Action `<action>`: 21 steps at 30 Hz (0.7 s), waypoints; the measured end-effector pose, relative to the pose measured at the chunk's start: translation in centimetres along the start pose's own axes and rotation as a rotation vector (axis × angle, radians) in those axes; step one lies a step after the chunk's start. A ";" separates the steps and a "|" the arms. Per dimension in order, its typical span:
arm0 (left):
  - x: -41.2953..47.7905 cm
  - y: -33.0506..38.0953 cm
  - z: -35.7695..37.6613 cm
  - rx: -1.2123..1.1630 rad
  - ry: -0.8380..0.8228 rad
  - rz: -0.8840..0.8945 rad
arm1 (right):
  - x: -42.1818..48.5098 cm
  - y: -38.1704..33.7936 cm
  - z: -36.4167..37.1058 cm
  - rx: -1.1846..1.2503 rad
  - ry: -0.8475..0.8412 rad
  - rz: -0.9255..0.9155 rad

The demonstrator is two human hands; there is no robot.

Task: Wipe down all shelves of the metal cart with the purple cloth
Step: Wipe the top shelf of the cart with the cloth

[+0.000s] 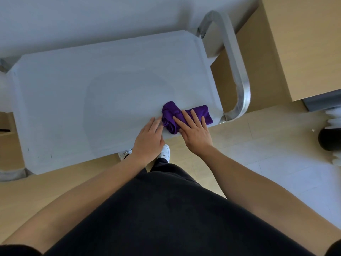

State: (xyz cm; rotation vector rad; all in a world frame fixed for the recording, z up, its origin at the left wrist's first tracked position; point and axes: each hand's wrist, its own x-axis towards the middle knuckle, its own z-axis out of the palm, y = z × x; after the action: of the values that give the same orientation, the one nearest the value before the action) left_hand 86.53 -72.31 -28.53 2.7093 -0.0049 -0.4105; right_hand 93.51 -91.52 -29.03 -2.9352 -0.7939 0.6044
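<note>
Counts in your downward view: one metal cart point(212, 50), with one shelf point(110, 71) showing, the top one; one curved handle point(238, 71) at its right end; one purple cloth point(170, 112). Your hands number two, the left hand point(148, 139) and the right hand point(195, 133). You see two white shoes, a left shoe point(125, 153) and a right shoe point(165, 151); one wooden cabinet point(304, 43) at upper right; and one black rounded object point(329, 138), too cropped to identify.

Under the fingers point(191, 117), a deep purple cloth point(200, 112) (plain, no pattern) on the pale grey cart shelf point(92, 89); beyond them, a silver handle point(238, 71).
</note>
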 end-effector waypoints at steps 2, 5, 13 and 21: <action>0.4 1.0 0.0 0.000 -0.001 0.001 | 0.0 1.4 -0.2 0.000 0.002 0.009; 1.2 2.1 0.0 -0.009 0.022 0.005 | 0.3 3.5 -0.5 0.004 0.010 0.024; 4.2 5.2 -0.6 -0.057 0.122 0.026 | 1.8 7.6 -2.3 0.371 0.084 -0.047; 6.7 8.0 0.4 0.027 -0.010 0.098 | -1.2 8.3 -0.9 0.157 0.105 -0.009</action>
State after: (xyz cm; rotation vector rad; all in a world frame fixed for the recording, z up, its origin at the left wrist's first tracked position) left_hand 93.26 -80.21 -27.72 2.7200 -0.1466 -0.3976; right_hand 96.84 -99.29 -28.96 -2.7925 -0.7135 0.4839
